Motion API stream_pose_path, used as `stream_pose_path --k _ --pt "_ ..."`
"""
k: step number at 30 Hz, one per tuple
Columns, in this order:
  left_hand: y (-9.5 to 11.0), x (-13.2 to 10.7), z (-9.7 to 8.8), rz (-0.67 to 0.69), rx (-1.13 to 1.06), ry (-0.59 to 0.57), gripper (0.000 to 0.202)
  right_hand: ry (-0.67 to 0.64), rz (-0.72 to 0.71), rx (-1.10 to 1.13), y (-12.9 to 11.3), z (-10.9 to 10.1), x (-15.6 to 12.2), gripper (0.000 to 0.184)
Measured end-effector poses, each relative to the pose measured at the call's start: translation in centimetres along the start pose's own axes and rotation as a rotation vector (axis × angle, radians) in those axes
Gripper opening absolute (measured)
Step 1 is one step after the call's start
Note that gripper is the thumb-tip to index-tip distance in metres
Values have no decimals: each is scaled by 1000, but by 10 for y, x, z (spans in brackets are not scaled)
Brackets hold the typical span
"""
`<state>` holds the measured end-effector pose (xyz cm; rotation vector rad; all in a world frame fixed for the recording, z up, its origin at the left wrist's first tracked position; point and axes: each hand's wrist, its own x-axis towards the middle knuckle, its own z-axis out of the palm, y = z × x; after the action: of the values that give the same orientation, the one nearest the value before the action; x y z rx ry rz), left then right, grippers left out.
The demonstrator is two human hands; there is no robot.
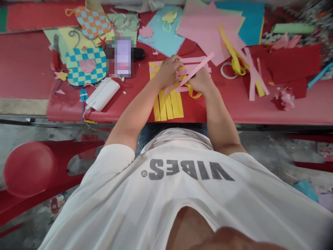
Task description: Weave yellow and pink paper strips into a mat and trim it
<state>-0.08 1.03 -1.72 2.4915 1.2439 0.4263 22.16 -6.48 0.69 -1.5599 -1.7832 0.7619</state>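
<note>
Some weaving seems half done, upper middle: left hand on yellow strips, right hand beneath a pink strip; I can't tell either grip. Next needs over-under threading.

Woven strips on table; phone to left, power bank before it (nearer table edge); sheets behind; loose strips right.
</note>
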Motion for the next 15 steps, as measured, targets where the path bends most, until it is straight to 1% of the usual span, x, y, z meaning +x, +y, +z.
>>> stream_pose_path --k 3,6,11,15 --pt "-2 2 2 26 -19 20 51 -9 -2 -18 -2 0 0 35" --pt "-2 3 6 29 -43 51 50 -28 27 -44 -5 0 -3 39" --pt "-2 1 7 36 -31 80 54 -49 2 -52 -10 3 -7 33" --pt "-3 -1 6 70 -4 84 56 -28 4 -65 -12 6 -7 33"
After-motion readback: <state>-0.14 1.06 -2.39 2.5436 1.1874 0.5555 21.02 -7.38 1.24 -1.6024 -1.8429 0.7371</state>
